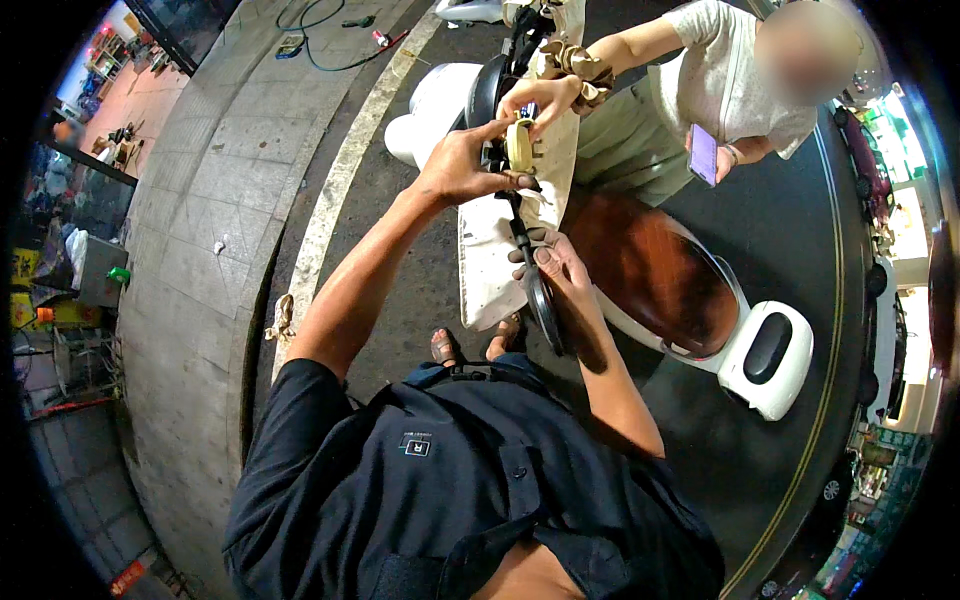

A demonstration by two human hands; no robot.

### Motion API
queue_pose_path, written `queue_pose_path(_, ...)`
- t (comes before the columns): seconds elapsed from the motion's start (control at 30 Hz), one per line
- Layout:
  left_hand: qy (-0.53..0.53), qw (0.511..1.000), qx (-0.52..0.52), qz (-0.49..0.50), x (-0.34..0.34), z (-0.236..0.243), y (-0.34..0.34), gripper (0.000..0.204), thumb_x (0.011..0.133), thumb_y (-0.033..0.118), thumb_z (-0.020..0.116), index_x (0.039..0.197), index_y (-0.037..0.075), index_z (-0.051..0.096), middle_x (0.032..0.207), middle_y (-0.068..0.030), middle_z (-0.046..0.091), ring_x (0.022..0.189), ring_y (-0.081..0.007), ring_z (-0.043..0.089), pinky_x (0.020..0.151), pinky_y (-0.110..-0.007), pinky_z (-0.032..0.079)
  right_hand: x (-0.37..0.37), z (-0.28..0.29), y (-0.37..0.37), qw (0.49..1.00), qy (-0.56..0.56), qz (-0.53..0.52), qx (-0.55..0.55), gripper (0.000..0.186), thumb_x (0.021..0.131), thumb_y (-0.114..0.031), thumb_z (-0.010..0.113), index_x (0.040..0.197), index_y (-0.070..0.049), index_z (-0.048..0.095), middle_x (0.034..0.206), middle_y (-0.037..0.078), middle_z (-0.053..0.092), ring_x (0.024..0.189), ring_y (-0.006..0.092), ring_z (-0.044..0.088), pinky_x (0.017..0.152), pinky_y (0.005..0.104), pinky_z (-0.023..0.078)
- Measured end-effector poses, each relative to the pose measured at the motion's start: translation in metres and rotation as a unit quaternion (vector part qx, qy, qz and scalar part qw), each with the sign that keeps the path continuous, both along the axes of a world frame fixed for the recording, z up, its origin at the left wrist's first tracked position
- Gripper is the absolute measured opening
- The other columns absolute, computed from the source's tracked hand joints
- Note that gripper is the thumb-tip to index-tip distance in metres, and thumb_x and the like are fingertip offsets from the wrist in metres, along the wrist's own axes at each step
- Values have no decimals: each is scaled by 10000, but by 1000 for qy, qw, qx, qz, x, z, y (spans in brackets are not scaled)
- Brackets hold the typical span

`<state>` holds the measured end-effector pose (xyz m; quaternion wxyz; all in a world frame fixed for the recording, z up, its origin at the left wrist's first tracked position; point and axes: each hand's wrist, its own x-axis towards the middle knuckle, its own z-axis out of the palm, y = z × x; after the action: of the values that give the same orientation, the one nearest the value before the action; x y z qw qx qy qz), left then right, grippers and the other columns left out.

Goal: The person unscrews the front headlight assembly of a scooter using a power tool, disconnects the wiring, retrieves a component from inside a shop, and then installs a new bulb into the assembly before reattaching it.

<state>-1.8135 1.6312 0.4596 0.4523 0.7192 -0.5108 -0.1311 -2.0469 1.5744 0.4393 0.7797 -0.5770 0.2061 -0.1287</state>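
Note:
My left hand [463, 168] curls its thumb and fingers round a pale yellow, rounded piece [520, 148] at the scooter's handlebar; its exact kind is unclear. Another person's hand [543, 103], with a gold-brown scrunchie at the wrist, touches the same piece from the far side. Lower down, my right hand [563, 268] is closed on a black rear-view mirror [545, 315] near its stem. A second black mirror [486, 92] sits beyond my left hand. A cream cloth cover [490, 265] hangs over the scooter's front, below both hands.
The white scooter's brown seat [655, 270] and white rear box [770, 360] extend to the right. The other person [745, 75] stands beyond it, holding a purple phone [703, 156]. A paved kerb [215, 250] runs along the left, with a dark hose [330, 68] on it.

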Motion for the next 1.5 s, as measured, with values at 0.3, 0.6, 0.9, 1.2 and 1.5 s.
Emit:
queue_pose_path(0.3, 9, 998, 43, -51, 8, 9, 1, 847, 622, 499, 825, 1251, -3, 559, 946, -167, 691, 891, -236, 666, 811, -358, 492, -1, 4, 4, 1000, 10, -6, -3, 346, 945, -345, 566, 1147, -67, 523, 963, 49, 641, 807, 106, 580, 702, 240, 436)
queue_pose_path(0.6, 44, 997, 10, -63, 4, 2, 5, 872, 641, 431, 833, 1357, 81, 479, 1212, -182, 610, 1061, -311, 625, 934, -383, 459, -7, -2, -1, 993, 23, 6, -117, 415, 933, -406, 577, 1110, -34, 532, 860, 25, 586, 799, 90, 520, 749, 230, 408)
queue_pose_path(0.9, 459, 876, -24, 149, -26, -38, 86, 293, 924, 302, 565, 1123, 92, 614, 867, -37, 643, 714, -72, 549, 618, -234, 434, -18, -25, -28, 998, 43, 18, -50, 458, 933, -366, 592, 1177, 14, 517, 913, 36, 589, 844, 96, 527, 774, 235, 424)
queue_pose_path(1.2, 568, 774, -144, 239, -133, -80, 42, 194, 921, 186, 593, 1042, 36, 622, 817, 6, 621, 694, -88, 548, 614, -223, 419, 0, -48, -24, 926, 91, 159, -330, 347, 863, -283, 602, 1068, -8, 549, 970, 243, 629, 842, 364, 638, 742, 418, 486)
queue_pose_path(1.5, 383, 891, -215, 114, -153, -96, 48, 690, 835, 503, 617, 1240, -49, 524, 1154, -182, 585, 1050, -278, 613, 908, -343, 476, -26, -47, -100, 956, 101, 218, -170, 253, 890, -244, 592, 962, -4, 622, 775, 39, 620, 717, 139, 537, 683, 315, 457)
